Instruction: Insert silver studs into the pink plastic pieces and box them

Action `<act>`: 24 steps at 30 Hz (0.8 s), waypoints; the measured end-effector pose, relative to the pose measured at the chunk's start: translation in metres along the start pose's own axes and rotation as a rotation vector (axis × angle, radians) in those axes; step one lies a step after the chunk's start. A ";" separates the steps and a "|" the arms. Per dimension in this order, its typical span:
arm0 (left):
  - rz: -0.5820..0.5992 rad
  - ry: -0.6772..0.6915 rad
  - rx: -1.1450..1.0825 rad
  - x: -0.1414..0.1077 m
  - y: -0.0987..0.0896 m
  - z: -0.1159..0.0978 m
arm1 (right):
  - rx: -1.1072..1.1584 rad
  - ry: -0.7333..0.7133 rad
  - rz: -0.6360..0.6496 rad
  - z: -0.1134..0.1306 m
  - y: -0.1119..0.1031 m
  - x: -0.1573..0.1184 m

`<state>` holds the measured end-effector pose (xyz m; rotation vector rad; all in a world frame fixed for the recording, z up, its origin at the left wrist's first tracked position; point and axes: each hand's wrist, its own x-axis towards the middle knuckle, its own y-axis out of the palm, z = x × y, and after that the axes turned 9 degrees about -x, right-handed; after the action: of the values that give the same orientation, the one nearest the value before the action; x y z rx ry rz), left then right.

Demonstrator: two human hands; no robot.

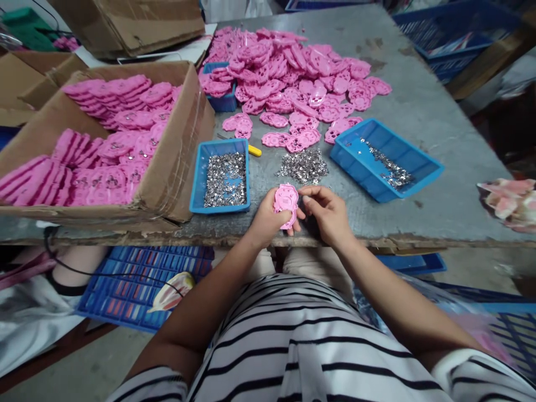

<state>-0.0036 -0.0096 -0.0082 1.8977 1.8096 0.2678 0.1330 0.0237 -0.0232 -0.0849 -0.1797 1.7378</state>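
Observation:
My left hand (268, 219) grips a pink plastic piece (286, 202) near the table's front edge, its thumb across the lower part. Raised posts and moulded lines show on the face turned up. Close on the right, my right hand (329, 212) has thumb and forefinger pinched together by the piece's edge; whatever is between the fingertips is too small to make out. Just beyond both hands lies a loose pile of small metal parts (305, 166). More of these parts fill a blue tray (192, 192) to the left, and some lie in a tilted blue tray (364, 178) to the right.
A large heap of pink pieces (285, 72) covers the back of the table (452, 145). At left stands a cardboard box (180, 123) with stacked pink pieces. A yellow-handled tool (254, 151) lies behind the left tray. Crumpled cloth-like material (511, 202) sits far right.

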 end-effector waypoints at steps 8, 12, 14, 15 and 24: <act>-0.010 -0.047 -0.023 0.000 0.001 0.003 | -0.077 -0.062 -0.125 -0.008 0.000 -0.002; 0.031 -0.063 -0.101 -0.001 0.001 0.004 | -0.117 -0.026 -0.128 -0.006 -0.005 -0.005; 0.095 -0.062 -0.153 -0.002 -0.004 -0.002 | -0.153 0.020 -0.129 -0.006 -0.010 -0.003; 0.137 -0.056 -0.183 -0.003 -0.008 -0.009 | -0.174 0.043 -0.122 -0.006 -0.013 -0.001; -0.033 0.300 -0.048 -0.080 -0.070 -0.161 | -0.541 -0.251 0.098 -0.030 -0.055 -0.008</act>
<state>-0.1485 -0.0532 0.1110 1.8713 2.0029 0.6074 0.1926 0.0268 -0.0440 -0.2737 -0.8403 1.7525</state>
